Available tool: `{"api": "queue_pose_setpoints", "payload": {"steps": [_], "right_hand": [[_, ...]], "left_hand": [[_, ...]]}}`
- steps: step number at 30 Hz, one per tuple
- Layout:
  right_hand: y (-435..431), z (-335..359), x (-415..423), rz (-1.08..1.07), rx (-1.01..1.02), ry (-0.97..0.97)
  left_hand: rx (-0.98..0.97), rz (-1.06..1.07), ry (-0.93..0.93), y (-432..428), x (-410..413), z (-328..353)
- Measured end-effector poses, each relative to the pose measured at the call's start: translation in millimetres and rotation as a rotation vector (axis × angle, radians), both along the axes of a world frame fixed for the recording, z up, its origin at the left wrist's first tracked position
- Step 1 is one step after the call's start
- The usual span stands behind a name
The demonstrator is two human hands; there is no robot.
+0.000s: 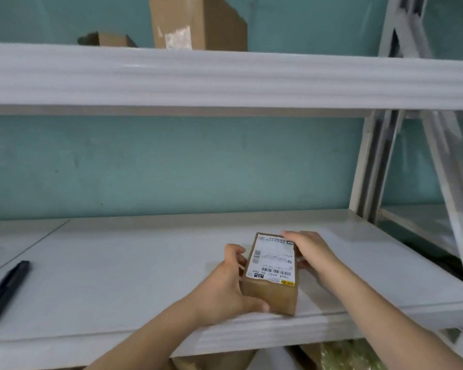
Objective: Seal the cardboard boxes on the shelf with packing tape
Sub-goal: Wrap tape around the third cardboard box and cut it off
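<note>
The white middle shelf (pixel 145 276) carries the work. On the upper shelf (pixel 225 78) stand a large cardboard box (pixel 195 22) and a smaller carton (pixel 110 40). The small box (pixel 271 273) sits at the middle shelf's front edge, right of centre, with its long axis running front to back, away from me. My left hand (pixel 225 284) grasps its left side, fingers curled. My right hand (pixel 310 252) grasps the far right corner. The shipping label (pixel 274 260) faces up, its print upside down to me. A black object (pixel 6 289) lies far left.
</note>
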State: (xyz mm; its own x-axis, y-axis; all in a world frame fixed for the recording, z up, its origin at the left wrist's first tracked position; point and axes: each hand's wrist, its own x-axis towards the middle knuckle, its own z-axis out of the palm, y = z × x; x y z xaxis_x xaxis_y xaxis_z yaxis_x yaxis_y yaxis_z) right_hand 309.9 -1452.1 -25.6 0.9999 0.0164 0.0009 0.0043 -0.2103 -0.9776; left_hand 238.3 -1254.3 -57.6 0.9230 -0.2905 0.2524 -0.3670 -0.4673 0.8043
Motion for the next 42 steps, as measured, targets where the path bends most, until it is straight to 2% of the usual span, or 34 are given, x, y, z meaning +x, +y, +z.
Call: {"api": "queue_pose_setpoints", "payload": {"steps": [2,5,8,11,15,17,21,23,25,27,30,32,35,38,42], "right_hand": [[-0.8,4.8,-3.3,-0.020,0.010,-0.034],[0.1,22.7,-11.4,0.002,0.169,0.039],[16.2,33.1,-23.0,0.181,0.266,0.176],[40.0,34.0,-32.3,0.357,0.262,0.161],[58.7,35.4,-33.7,0.538,0.248,0.089],[66.0,35.1,-30.9,0.560,0.356,0.116],[81.6,29.1,-28.1,0.564,0.474,0.203],[92.8,25.0,-31.2,0.536,0.509,0.209],[105.2,23.4,-33.4,0.478,0.584,0.170],[116.5,24.0,-34.3,0.412,0.657,0.119],[126.0,20.8,-34.9,0.362,0.588,0.035],[127.0,16.4,-36.1,0.363,0.515,0.020],[122.0,14.6,-35.5,0.400,0.496,0.027],[115.0,16.7,-32.0,0.428,0.598,0.046],[111.1,15.0,-28.4,0.320,0.697,-0.008]], "left_hand": [[-0.147,0.011,0.024,8.5,0.1,7.6],[-0.552,0.007,0.037,32.2,4.7,28.8],[-0.928,-0.077,0.116,55.1,9.3,48.5],[-1.153,-0.111,0.234,74.3,14.3,56.6],[-1.116,-0.121,0.315,101.6,14.1,69.2],[-1.094,-0.112,0.330,112.6,13.7,76.9],[-0.927,0.137,0.281,121.7,23.0,89.0],[-0.992,0.273,0.274,120.9,28.2,91.8],[-1.156,0.320,0.282,119.4,28.9,92.1],[-1.187,0.272,0.296,116.0,25.8,86.6],[-0.888,0.175,0.271,99.5,15.9,73.5],[-0.782,0.194,0.191,91.1,17.0,66.0],[-0.801,0.209,0.123,91.1,19.4,64.1],[-0.790,0.160,0.105,93.2,18.7,60.6],[-0.752,0.172,0.059,93.5,19.5,53.5]]}}
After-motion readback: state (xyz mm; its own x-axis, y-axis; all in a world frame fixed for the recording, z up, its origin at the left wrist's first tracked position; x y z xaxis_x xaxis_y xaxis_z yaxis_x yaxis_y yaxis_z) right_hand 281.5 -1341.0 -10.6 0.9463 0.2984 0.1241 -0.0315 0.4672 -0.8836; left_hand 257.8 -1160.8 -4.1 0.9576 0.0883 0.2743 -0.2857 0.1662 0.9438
